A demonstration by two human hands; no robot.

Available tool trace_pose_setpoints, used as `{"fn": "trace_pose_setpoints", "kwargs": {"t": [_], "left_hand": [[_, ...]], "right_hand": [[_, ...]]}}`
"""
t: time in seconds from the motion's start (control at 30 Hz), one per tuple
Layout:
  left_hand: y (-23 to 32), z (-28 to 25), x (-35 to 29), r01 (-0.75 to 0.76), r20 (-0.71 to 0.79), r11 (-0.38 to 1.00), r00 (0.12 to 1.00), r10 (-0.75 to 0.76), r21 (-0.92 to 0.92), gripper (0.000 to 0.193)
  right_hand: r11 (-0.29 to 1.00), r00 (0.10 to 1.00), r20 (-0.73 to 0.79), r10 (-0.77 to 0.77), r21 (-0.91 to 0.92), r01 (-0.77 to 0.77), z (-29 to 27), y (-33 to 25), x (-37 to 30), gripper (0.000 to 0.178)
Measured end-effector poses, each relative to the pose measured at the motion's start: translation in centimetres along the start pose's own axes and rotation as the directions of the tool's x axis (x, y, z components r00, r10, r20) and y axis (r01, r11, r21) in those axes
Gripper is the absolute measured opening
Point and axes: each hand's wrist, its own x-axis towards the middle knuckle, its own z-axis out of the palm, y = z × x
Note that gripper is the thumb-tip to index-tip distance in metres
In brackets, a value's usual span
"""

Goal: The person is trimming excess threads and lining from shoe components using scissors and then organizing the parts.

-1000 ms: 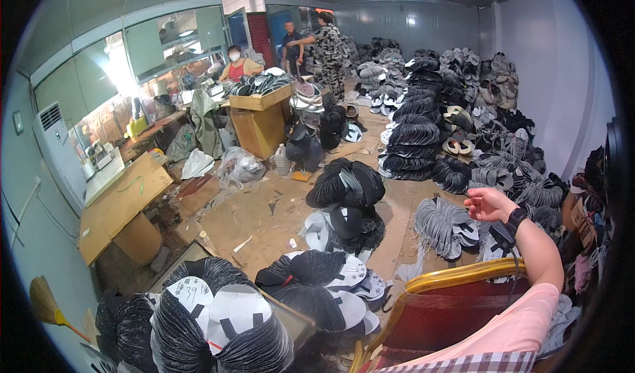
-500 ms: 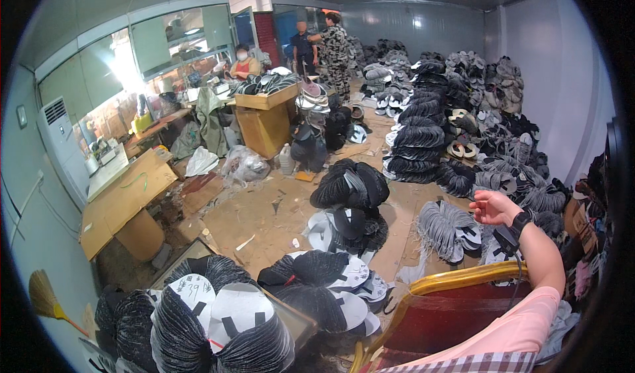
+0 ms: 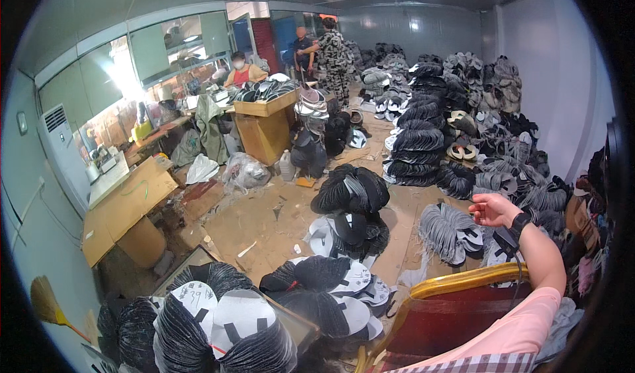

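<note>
My right hand [image 3: 495,209] is raised in the air at the right, with its fingers loosely curled and nothing visible in them. A dark band and a small black device with a cable sit at its wrist. Behind the hand lies a grey bundle of layered pieces [image 3: 450,233] that look like shoe uppers; I see no contact. Below my forearm stands a chair [image 3: 443,327] with a dark red back and a gold frame. My left hand is out of view. Dark bundles with white pieces [image 3: 241,320] fill the lower left.
Tall stacks of bundles [image 3: 417,138] rise at the back right. A wooden cabinet [image 3: 261,131] with a full tray on top stands mid-left, near a seated person [image 3: 245,74]. Two people [image 3: 331,59] stand farther back. A tan board [image 3: 126,194] and a broom [image 3: 53,310] are at left.
My view has shifted slightly. The seated person has raised the head and moved slightly left. My right hand keeps nearly the same place and pose.
</note>
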Motion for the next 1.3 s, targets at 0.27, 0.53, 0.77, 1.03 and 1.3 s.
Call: {"fn": "trace_pose_setpoints", "kwargs": {"t": [0.27,0.53,0.77,1.03,1.3], "left_hand": [[0.1,-0.3,0.4,0.035,0.002,0.994,0.999,-0.035,0.102,0.032],[2.3,0.4,-2.3,0.069,-0.039,0.995,0.997,-0.067,0.072,0.031],[-1.2,-1.2,1.9,0.03,0.045,0.99,0.998,-0.036,0.136,0.032],[1.2,0.3,-0.1,0.089,-0.034,0.994,0.996,-0.087,0.058,0.04],[1.2,-0.1,-0.6,0.104,-0.072,0.992,0.992,-0.1,0.066,0.041]], "right_hand": [[0.999,0.999,0.016,-0.035,-0.028,0.036,0.2,-0.2,0.0,0.009],[0.999,1.0,-0.001,-0.025,-0.036,0.025,0.1,0.0,-0.5,0.009],[0.997,0.998,0.014,-0.057,-0.043,0.058,-0.8,0.2,-0.4,0.019],[0.987,0.985,-0.108,-0.133,-0.107,0.121,0.0,-0.1,-0.7,0.074],[0.988,1.0,0.026,-0.015,-0.155,0.019,0.3,0.2,-1.4,0.04]]}}
